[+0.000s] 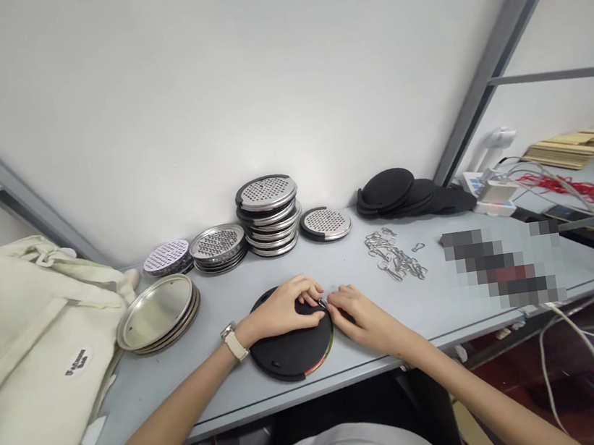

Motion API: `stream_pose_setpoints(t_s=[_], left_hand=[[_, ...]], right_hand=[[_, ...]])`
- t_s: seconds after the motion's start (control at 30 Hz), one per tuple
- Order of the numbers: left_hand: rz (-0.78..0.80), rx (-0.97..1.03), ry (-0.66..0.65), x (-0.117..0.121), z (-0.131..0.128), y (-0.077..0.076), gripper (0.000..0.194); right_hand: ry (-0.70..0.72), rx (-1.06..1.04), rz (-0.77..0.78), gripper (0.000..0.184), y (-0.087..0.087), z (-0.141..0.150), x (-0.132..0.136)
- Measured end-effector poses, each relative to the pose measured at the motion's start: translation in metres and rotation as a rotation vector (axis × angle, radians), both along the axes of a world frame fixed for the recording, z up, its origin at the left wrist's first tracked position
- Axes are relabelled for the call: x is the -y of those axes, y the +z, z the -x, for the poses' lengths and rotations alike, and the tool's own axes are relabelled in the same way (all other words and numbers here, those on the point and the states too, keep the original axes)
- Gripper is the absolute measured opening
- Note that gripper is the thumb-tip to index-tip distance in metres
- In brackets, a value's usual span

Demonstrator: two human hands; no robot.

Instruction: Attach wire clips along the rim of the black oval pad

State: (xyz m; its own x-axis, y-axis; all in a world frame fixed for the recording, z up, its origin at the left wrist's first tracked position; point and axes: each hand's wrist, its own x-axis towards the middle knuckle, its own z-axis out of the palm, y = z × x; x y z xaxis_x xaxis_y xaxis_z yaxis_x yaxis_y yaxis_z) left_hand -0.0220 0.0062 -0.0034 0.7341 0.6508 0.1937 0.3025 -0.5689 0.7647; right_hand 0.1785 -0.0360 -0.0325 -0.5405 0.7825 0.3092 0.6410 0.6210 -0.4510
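- We have the black disc near the front edge of the table, with a coloured band showing along its lower right rim; the work in hand sits at its upper right rim.
- A small metal clip shows there between our fingertips, its far end hidden by them.
- To do this well, we should let the left palm steady the disc, so the rim does not slide while the fingers work.
- We would do best to line up the clip before pressing, and to push with small, even force; it looks slippery and could spring away.
- Our left hand reaches across the top of the disc, palm down, thumb and forefinger nearly together with the clip between them, the other fingers curled.
- Our right hand comes in from outside the rim, fingers bent and bunched, almost closed, tips at the clip; whether they grip it or only touch it, we cannot tell.
- Both forearms slant inward from the near side, so our fingertips meet over the rim.
- Loose clips lie scattered beyond our right hand.
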Motion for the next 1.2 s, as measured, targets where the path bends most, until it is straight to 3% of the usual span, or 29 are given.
stream_pose_setpoints(t_s=[0.43, 0.7, 0.9, 1.2], left_hand=[[-0.032, -0.031, -0.055, 0.0, -0.002, 0.005, 0.018], [-0.056, -0.084, -0.017, 0.001, -0.002, 0.007, 0.017], [-0.083, -0.125, -0.018, 0.003, -0.002, 0.009, 0.009], [-0.056, -0.117, 0.006, 0.004, -0.002, 0.013, 0.017]], right_hand=[[0.018, -0.036, -0.001, 0.024, -0.002, -0.001, 0.0], [-0.026, -0.082, 0.065, 0.024, 0.001, -0.001, 0.001], [-0.043, -0.137, 0.114, 0.015, 0.001, -0.002, 0.002], [-0.067, -0.184, 0.131, 0.017, 0.005, -0.003, 0.003]])
